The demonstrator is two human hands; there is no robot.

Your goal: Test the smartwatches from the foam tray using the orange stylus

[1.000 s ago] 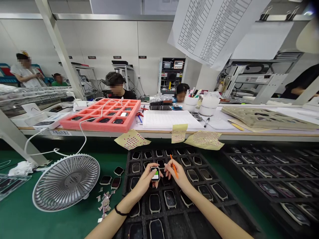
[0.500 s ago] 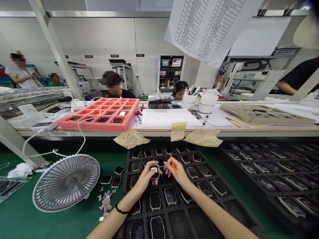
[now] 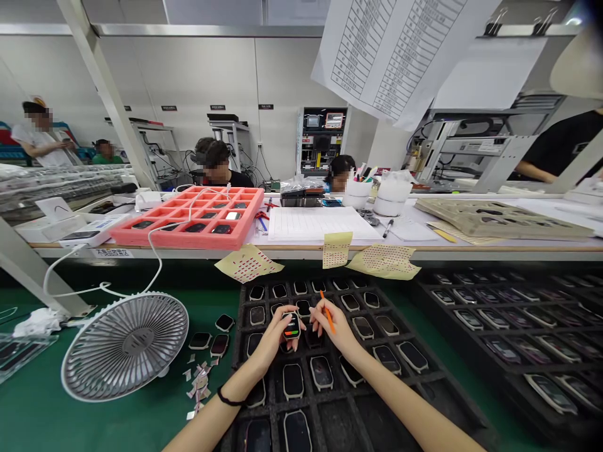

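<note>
A smartwatch body (image 3: 291,326) with a lit screen showing red and green marks is held in my left hand (image 3: 277,329), its fingers wrapped round the case. Close by on the right, my right hand (image 3: 333,320) is closed on a slim orange stick (image 3: 328,319) that points upward; its exact kind is unclear. Both hands are above a black foam tray (image 3: 336,417), whose compartments hold several strapless watch bodies, such as a dark-screened watch (image 3: 293,380) just below my left hand.
Left of the tray lie loose watches (image 3: 219,344), small paper scraps (image 3: 200,384) and a grey fan (image 3: 136,342). A second black tray of watches (image 3: 537,314) stands right. On the shelf are a pink foam tray (image 3: 249,216) and papers (image 3: 320,223). Co-workers sit beyond.
The watch screen in my left hand has gone from a pale display, partly under my thumb, to a dark one with red and green marks. Both hands stay in place.
</note>
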